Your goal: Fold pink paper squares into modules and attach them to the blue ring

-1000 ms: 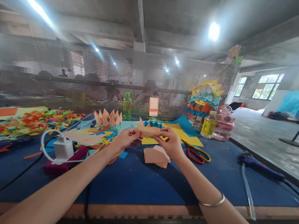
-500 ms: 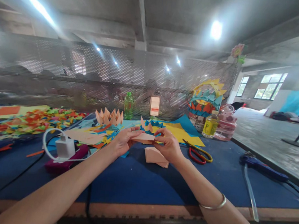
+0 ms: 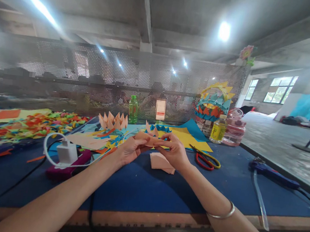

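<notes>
Head view: the blue table (image 3: pixel 140 191) is supporting a peach paper stack (image 3: pixel 162 163). Yellow sheet (image 3: pixel 190 138), lying beyond the stack; glue gun (image 3: pixel 277 175), resting well to its right; scissors (image 3: pixel 205 160), lying nearer on that side. Just beyond the stack, left hand (image 3: pixel 132 149) and right hand (image 3: pixel 175 152) are pinching the folded peach paper (image 3: pixel 150 139), each grip closing upon it.

No text, brand, number or sign can be read. The yellow label (image 3: pixel 217 132) on the small bottle (image 3: pixel 222 119) bears marks too small to make out, as does the pale card (image 3: pixel 160 107) with a red band.
</notes>
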Motion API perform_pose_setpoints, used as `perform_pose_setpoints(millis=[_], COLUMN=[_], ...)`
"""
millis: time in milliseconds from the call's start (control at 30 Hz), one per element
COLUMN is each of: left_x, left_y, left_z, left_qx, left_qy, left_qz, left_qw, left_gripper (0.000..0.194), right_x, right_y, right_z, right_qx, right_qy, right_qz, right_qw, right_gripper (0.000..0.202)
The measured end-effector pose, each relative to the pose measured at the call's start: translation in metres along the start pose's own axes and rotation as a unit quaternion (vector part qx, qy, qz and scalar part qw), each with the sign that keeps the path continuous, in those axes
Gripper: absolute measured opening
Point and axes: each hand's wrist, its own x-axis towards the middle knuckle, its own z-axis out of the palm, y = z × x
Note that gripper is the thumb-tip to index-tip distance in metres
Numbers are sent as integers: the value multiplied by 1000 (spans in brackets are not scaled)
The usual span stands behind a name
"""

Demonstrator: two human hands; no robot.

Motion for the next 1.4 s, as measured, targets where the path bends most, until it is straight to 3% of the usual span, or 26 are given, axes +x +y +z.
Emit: perform_pose_setpoints(millis=[133, 367, 767, 1400], left_x=[4, 4, 0, 2], left_y=[-4, -3, -10, -17], left_z=[-3, -5, -1, -5], left_qx=[14, 18, 48, 91], left_qy=[15, 9, -94, -58], left_qz=[15, 40, 53, 91], left_qw=[1000, 999, 993, 990], left_gripper=[14, 16, 47, 42], right_x=[0, 2, 1, -1], right_y=[-2, 1, -5, -12], right_z=[0, 1, -1, 6], right_qx=[9, 33, 31, 72], right_qy=[0, 8, -6, -9], right_qz=[-1, 27, 118, 158], right_qw=[1000, 999, 992, 985], right_gripper=[19, 7, 15, 20])
